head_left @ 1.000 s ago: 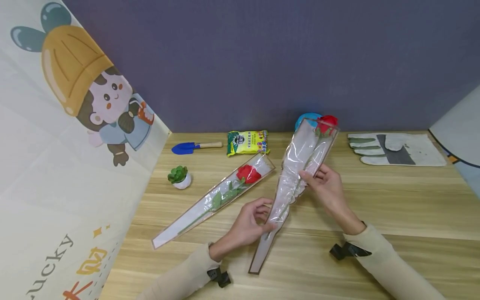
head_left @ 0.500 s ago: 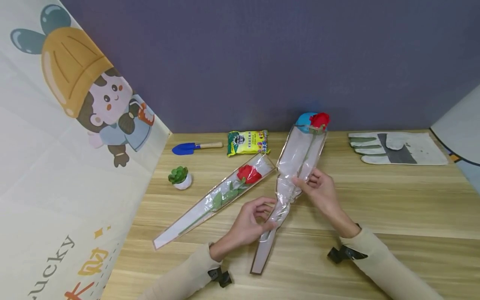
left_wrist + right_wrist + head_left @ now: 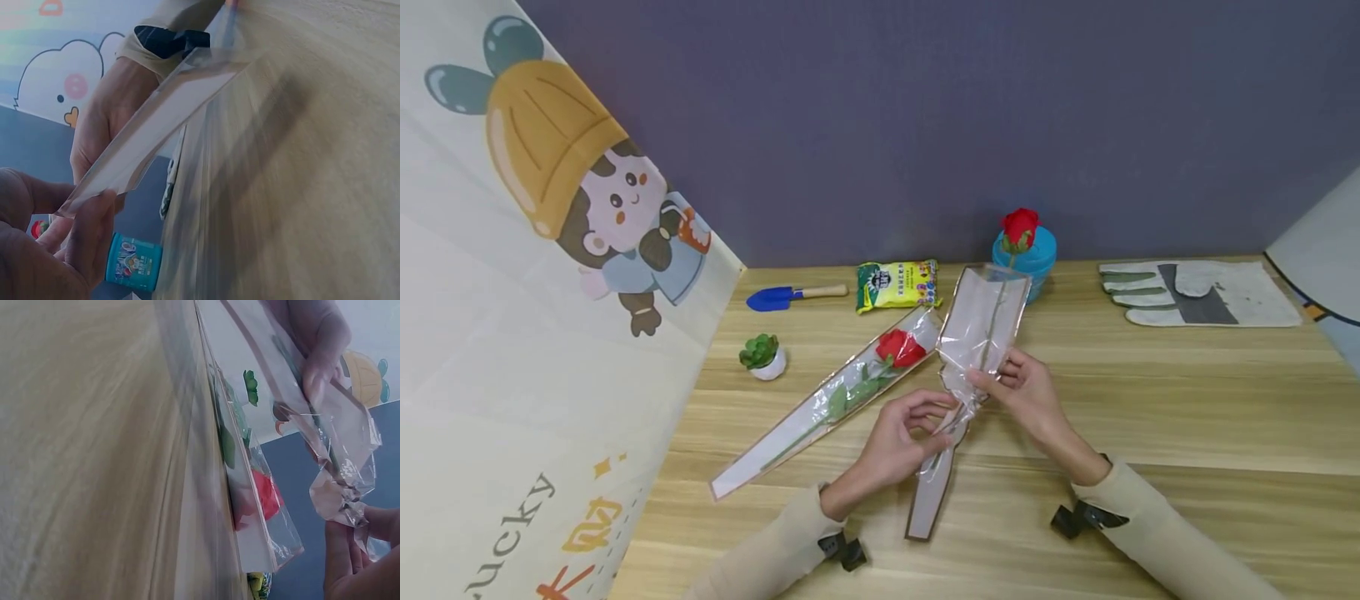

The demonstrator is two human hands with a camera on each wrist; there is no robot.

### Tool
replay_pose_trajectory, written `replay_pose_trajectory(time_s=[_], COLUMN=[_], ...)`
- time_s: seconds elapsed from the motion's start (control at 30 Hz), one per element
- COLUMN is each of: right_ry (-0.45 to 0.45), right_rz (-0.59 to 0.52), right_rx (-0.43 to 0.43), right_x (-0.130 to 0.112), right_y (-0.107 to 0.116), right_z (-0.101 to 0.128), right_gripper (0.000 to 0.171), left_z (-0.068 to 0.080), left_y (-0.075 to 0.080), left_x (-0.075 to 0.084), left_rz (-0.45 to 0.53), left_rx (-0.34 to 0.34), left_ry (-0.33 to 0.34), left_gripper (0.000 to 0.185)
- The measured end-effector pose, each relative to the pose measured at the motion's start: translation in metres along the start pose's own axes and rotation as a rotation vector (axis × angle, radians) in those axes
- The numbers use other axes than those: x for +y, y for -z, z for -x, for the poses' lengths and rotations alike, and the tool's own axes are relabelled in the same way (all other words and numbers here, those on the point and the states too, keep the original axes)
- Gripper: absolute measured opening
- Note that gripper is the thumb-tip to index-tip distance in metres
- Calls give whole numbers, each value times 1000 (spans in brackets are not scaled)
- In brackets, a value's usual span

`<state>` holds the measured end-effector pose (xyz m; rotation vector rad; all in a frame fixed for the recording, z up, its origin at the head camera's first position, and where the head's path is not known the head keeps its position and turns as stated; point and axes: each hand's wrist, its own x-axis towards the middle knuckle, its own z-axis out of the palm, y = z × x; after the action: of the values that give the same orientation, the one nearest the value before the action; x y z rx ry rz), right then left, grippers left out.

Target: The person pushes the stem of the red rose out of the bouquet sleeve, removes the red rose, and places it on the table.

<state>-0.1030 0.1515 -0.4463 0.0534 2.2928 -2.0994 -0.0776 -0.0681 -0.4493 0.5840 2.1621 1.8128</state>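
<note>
Head view, centre: the left grip point(image 3: 898, 437) pinches the narrow lower part of a clear, brown-edged, tapering plastic sleeve point(image 3: 966, 321); the right grip point(image 3: 1028, 398) pinches its crumpled middle. A red, green-stemmed rose point(image 3: 1020, 229) protrudes from the sleeve's upper mouth, overlapping a round blue tub point(image 3: 1037, 265) at upper right of centre; contact cannot be judged. Likely faults: pushing the stem through bunched film may snag or tear it; squeezing may bend the stem; overreaching upward may knock the exposed bloom against the tub or topple it.
</note>
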Motion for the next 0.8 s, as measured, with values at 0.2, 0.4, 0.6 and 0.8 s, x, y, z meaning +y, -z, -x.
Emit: replay_pose_trajectory(time_s=[0.2,0.4,0.6,0.8], right_ry=[-16,-30,-12,1], right_rz=[-11,-38,-5,-60], right_rx=[1,12,45,71], right_x=[0,-3,-8,-12], right_y=[3,7,13,20], right_z=[0,-1,-4,-8], right_gripper=[46,45,45,33], left_z=[0,1,1,4], left_y=[-2,-4,-5,-7], left_x=[0,1,3,3], left_rz=[-26,-34,-16,-14], left_rx=[-8,-41,-74,-92], left_ry=[22,31,55,69], left_gripper=[51,58,67,71])
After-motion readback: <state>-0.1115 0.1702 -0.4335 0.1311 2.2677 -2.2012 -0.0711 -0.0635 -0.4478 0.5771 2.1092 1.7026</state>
